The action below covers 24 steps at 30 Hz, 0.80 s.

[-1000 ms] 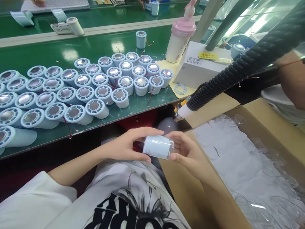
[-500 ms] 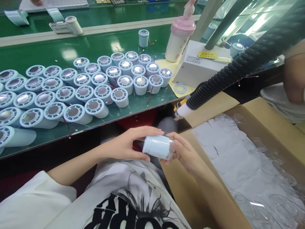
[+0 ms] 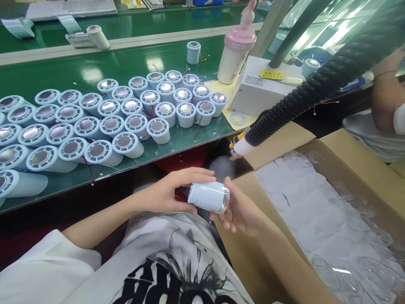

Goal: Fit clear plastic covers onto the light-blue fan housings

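Above my lap, a light blue cylinder (image 3: pixel 207 196) lies on its side with a clear cup (image 3: pixel 225 199) around it, the cup's rounded end facing right. My left hand (image 3: pixel 180 190) is wrapped round the left end, where something dark red and see-through shows between thumb and fingers. At the cup's right end is my right hand (image 3: pixel 240 209), its fingers apart and partly under the cup; it does not grip it. Several similar blue cylinders (image 3: pixel 101 152) with silver discs and thin wires stand or lie on the green table (image 3: pixel 177 141).
An open cardboard box (image 3: pixel 357 156) with clear cups and white sheets is at the right. A black ribbed hose (image 3: pixel 284 105) ends in a nozzle beside it. A pink-lidded bottle (image 3: pixel 236 55) and white device (image 3: pixel 259 84) stand behind. A person's arm (image 3: pixel 387 90) shows far right.
The fingers of my right hand have opened and moved off the cup's end, which now shows clearly. My left hand still holds the cylinder. The view has shifted slightly.
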Tool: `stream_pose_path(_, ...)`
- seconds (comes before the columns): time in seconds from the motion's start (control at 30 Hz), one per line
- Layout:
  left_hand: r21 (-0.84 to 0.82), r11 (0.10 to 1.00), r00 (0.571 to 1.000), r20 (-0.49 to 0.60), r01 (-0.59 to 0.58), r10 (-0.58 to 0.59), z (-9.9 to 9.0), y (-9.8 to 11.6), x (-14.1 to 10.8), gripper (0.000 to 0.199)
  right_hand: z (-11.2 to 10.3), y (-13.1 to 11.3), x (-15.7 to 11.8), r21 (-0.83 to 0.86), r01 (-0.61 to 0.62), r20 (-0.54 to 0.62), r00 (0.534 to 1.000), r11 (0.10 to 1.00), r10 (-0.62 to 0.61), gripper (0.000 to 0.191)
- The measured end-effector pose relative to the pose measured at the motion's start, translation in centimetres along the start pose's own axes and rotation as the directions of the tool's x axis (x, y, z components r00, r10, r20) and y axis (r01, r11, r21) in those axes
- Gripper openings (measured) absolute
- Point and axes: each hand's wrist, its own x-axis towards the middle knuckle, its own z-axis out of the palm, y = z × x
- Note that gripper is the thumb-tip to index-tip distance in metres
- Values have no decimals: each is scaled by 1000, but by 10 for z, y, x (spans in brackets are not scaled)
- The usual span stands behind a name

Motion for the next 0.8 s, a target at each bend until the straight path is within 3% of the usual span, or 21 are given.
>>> stream_pose_path(0.13,-75,993,995,-21,93,-95,4,6,-1,66,-2,4,1,-64,-4,47,999,998,7,68)
stream_pose_path(0.2,-137,977,985,-30,162,-167,6,11,-2,63,-6,8,1,-175,126,-23,991,977,-132,63)
stream_pose_path(0.23,-172,965,978,-35,198,-207,6,13,-2,62,-8,11,0,-266,234,-88,960,935,-266,54)
stream_pose_path(0.27,-208,949,967,-39,238,-251,7,14,-2,62,-11,14,0,-387,355,-138,890,851,-434,42)
stream_pose_path(0.33,-281,908,943,-33,310,-332,8,17,-1,63,-17,18,-1,-649,541,-77,653,535,-753,27)
stream_pose_path(0.4,-337,872,923,-21,355,-384,8,18,-1,63,-21,21,-2,-769,620,171,429,152,-887,50)
stream_pose_path(0.43,-354,861,918,-16,365,-396,8,18,0,64,-23,21,-3,-770,638,287,368,15,-884,58)
stream_pose_path(0.47,-363,856,916,-12,368,-400,8,18,0,64,-24,22,-3,-757,651,362,341,-61,-868,61)
stream_pose_path(0.5,-366,855,917,-10,367,-398,8,17,0,64,-25,22,-4,-747,660,388,342,-75,-856,61)
stream_pose_path(0.6,-345,877,933,-12,333,-359,6,15,1,70,-25,23,-5,-736,670,307,458,98,-834,58)
stream_pose_path(0.67,-309,907,951,-23,287,-309,5,14,0,75,-24,24,-5,-718,675,266,492,170,-829,58)
stream_pose_path(0.7,-285,922,959,-30,261,-281,5,13,0,78,-24,24,-5,-720,680,274,466,142,-841,57)
stream_pose_path(0.73,-259,936,966,-35,239,-256,5,13,-1,80,-23,24,-5,-726,684,302,409,71,-861,55)
stream_pose_path(0.8,-219,956,976,-43,197,-211,5,13,-3,87,-23,25,-4,-736,664,393,259,-133,-882,56)
